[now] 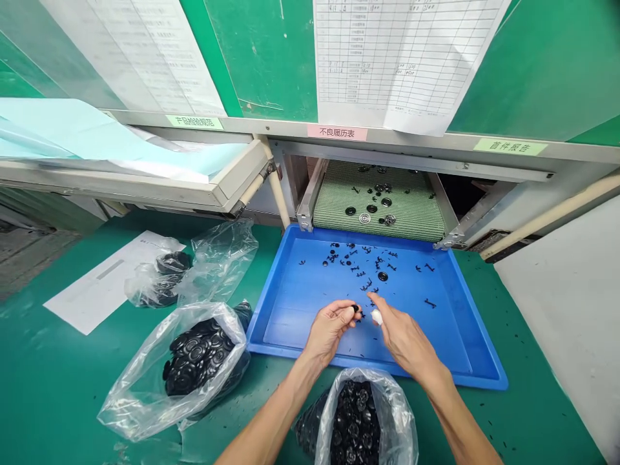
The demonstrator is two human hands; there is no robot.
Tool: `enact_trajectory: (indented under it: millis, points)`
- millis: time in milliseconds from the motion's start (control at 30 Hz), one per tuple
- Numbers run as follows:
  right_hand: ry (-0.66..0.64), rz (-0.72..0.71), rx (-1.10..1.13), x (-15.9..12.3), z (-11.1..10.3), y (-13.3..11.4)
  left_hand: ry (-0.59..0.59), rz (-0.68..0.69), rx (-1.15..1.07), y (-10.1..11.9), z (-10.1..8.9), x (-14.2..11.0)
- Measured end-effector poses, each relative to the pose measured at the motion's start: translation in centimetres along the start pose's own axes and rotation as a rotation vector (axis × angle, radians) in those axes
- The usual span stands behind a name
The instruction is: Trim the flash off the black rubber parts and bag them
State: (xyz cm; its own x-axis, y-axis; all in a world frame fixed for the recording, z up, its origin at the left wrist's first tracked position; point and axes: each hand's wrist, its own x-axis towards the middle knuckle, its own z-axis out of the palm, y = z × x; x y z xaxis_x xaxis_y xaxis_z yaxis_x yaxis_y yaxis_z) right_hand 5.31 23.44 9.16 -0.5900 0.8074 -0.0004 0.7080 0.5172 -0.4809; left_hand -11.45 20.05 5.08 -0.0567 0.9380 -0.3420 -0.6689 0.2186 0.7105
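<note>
Over a blue plastic tray (310, 310) my left hand (332, 329) pinches a small black rubber piece (356, 309) between thumb and fingertips. My right hand (404, 339) comes in from the right, holding a small white wad (376, 316) under its fingers, with the index finger reaching toward the black piece. The two hands nearly touch. Loose black rubber pieces and a few round black discs (382, 276) lie scattered in the tray, just beyond my fingers. Directly below my wrists, a clear plastic bag (353, 420) holds a pile of black round parts.
A second open bag of black discs (198, 355) lies left of the tray, and a third bag (165, 278) rests on a white paper sheet (104, 284). Behind the tray, a green mesh conveyor belt (378, 200) carries more black parts. Paper forms hang above.
</note>
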Motion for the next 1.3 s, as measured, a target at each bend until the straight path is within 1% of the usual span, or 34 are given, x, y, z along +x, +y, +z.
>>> enact_trajectory:
  millis: [67,100,233,400,600,700,733,800,833,900,967,1033,1100,1200,1300]
  points:
    - [-0.018,0.06,-0.085,0.1,0.5,-0.4,0.019,0.02,-0.016,-0.1,-0.1,0.3]
    - [-0.007,0.064,-0.106,0.2,0.7,-0.6,0.027,0.029,-0.024,-0.1,-0.2,0.4]
    - [0.088,-0.006,-0.154,0.7,1.3,-1.6,0.068,0.048,-0.028,-0.3,-0.5,0.6]
    - [0.127,-0.079,-0.246,1.2,2.1,-1.8,0.1,0.07,-0.003,-0.5,-0.7,0.7]
    - [0.173,-0.047,-0.306,1.2,3.3,-1.9,0.1,0.114,0.048,-0.6,-0.7,0.7]
    - [0.168,0.009,-0.245,1.3,3.5,-2.2,0.097,0.155,0.112,-0.5,-0.7,0.5]
    - [0.148,0.03,-0.189,1.4,3.6,-2.3,0.096,0.167,0.138,-0.5,-0.7,0.5]
    - [0.074,0.064,-0.006,1.8,3.6,-2.2,0.107,0.186,0.18,-0.4,-0.8,0.4]
    - [0.034,0.087,0.109,2.0,3.7,-1.9,0.117,0.189,0.195,-0.4,-0.8,0.4]
    - [-0.018,0.175,0.327,2.6,3.8,-1.0,0.15,0.188,0.224,-0.4,-0.8,0.4]
    - [-0.013,0.288,0.399,3.5,3.8,0.5,0.197,0.182,0.231,-0.3,-0.8,0.7]
    - [0.011,0.353,0.335,4.6,3.5,2.2,0.233,0.164,0.164,-0.2,-0.9,1.1]
    - [0.048,0.358,0.237,6.3,3.0,3.8,0.231,0.109,0.04,0.0,-1.0,1.7]
    - [0.11,0.377,0.158,9.6,2.4,5.8,0.206,-0.007,-0.09,0.1,-1.3,2.4]
    - [0.128,0.384,0.124,13.1,2.5,7.1,0.225,-0.04,-0.151,0.1,-1.7,2.8]
